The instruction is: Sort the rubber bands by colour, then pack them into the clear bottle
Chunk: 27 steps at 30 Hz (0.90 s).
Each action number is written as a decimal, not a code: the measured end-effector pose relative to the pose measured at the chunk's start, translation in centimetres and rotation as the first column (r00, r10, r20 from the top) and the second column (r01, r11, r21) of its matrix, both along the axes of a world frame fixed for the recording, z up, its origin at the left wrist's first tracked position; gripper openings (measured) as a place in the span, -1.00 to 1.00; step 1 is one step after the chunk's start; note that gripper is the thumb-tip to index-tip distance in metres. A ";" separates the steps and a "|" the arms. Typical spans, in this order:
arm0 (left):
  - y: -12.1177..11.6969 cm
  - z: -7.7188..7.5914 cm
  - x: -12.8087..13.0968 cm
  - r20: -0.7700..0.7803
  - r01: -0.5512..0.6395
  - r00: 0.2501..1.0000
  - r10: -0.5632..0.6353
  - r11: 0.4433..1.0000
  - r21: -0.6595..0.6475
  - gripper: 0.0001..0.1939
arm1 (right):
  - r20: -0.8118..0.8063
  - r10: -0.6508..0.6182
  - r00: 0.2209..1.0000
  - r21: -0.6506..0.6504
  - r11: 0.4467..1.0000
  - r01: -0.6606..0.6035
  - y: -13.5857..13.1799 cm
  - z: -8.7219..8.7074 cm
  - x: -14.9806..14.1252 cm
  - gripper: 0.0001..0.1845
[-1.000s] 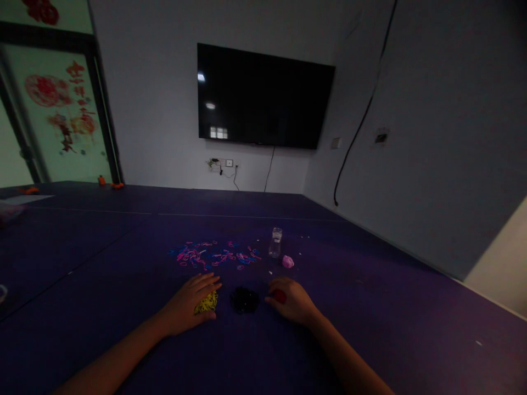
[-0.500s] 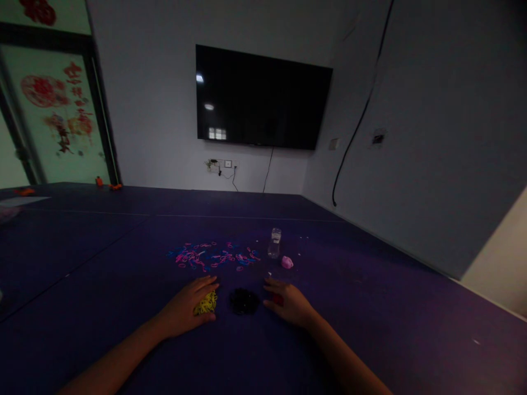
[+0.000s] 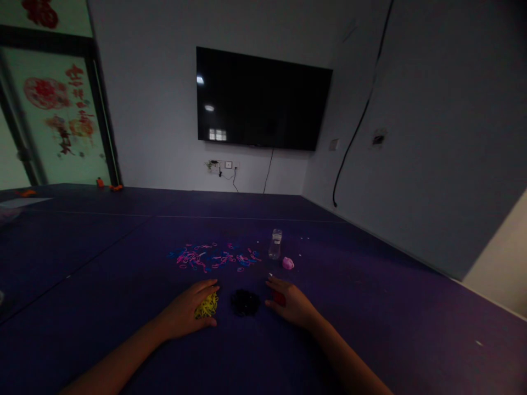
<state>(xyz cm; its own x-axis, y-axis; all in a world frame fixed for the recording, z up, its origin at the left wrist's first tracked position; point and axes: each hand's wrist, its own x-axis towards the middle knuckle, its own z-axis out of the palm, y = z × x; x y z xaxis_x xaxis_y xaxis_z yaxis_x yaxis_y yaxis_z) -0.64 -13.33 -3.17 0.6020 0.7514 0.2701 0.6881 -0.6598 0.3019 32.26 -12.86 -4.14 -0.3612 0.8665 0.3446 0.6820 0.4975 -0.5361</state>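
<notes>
My left hand (image 3: 185, 310) rests on the purple tabletop, curved around the left side of a pile of yellow rubber bands (image 3: 207, 305), thumb and fingers apart. Opposite it, my right hand (image 3: 294, 302) curves around a small red pile (image 3: 279, 298), mostly hidden by the hand; its fingers are stretched out with the thumb apart. Between the two hands lies a heap of black rubber bands (image 3: 245, 303), which neither hand touches. Loose pink and blue rubber bands (image 3: 224, 258) are scattered beyond the hands.
Behind my right hand stand a clear plastic bottle (image 3: 275, 245) and a crumpled pink lump (image 3: 288, 263). White scraps (image 3: 304, 238) dot the purple table (image 3: 123, 236). Orange objects (image 3: 116, 187) sit at the far left edge. A television (image 3: 263, 99) hangs on the wall.
The view shifts slightly. My right hand's fingers have straightened a little around the red pile. My left hand stays beside the yellow bands, its thumb slightly farther from the fingers.
</notes>
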 end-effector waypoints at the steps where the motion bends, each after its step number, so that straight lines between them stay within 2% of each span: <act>1: 0.0 0.0 0.0 0.002 -0.002 1.000 0.002 1.000 -0.005 -0.27 | -0.009 0.007 1.000 -0.002 1.000 -0.007 0.0 -0.1 0.0 -0.39; 9: 0.2 -0.2 0.0 0.015 -0.003 1.000 0.004 1.000 -0.016 -0.29 | 0.065 0.022 0.998 -0.032 0.999 -0.020 -0.2 0.2 -0.2 -0.36; 12: 0.2 -0.2 -0.1 0.038 -0.006 0.999 0.007 1.000 -0.009 -0.35 | 0.066 0.007 0.998 0.000 1.000 -0.007 -0.2 0.4 -0.1 -0.38; 14: 0.3 -0.1 -0.3 0.112 -0.033 0.993 0.031 0.999 0.014 -0.43 | 0.054 -0.016 0.998 0.041 0.999 0.014 -0.1 0.5 0.0 -0.43; 17: 1.5 0.4 -0.7 0.296 -0.158 0.947 0.129 0.984 0.077 -0.51 | 0.002 -0.082 0.997 0.121 0.989 0.081 0.2 1.1 -0.1 -0.53; 19: 3.0 1.5 -0.8 0.399 -0.258 0.896 0.196 0.960 0.108 -0.52 | -0.046 -0.133 0.990 0.170 0.976 0.139 0.8 2.1 -0.5 -0.58; 22: 6.0 4.2 -0.8 0.474 -0.366 0.832 0.287 0.927 0.081 -0.56 | -0.074 -0.183 0.980 0.214 0.957 0.195 2.5 4.5 -1.9 -0.62; 25: 8.7 7.4 -0.7 0.412 -0.426 0.811 0.415 0.902 -0.070 -0.60 | -0.042 -0.198 0.979 0.168 0.965 0.203 4.8 7.6 -4.1 -0.66; 27: 10.0 8.9 -0.6 0.360 -0.413 0.826 0.435 0.900 -0.139 -0.64 | 0.015 -0.188 0.982 0.083 0.979 0.186 6.3 9.2 -5.7 -0.70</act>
<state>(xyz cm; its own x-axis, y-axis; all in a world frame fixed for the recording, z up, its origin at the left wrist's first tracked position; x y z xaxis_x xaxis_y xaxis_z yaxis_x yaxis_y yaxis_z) -1.29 -3.30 5.76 0.0828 0.9287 0.3615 0.7247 -0.3051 0.6178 26.55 -6.58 5.11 -0.2037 0.8893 0.4096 0.7784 0.4008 -0.4831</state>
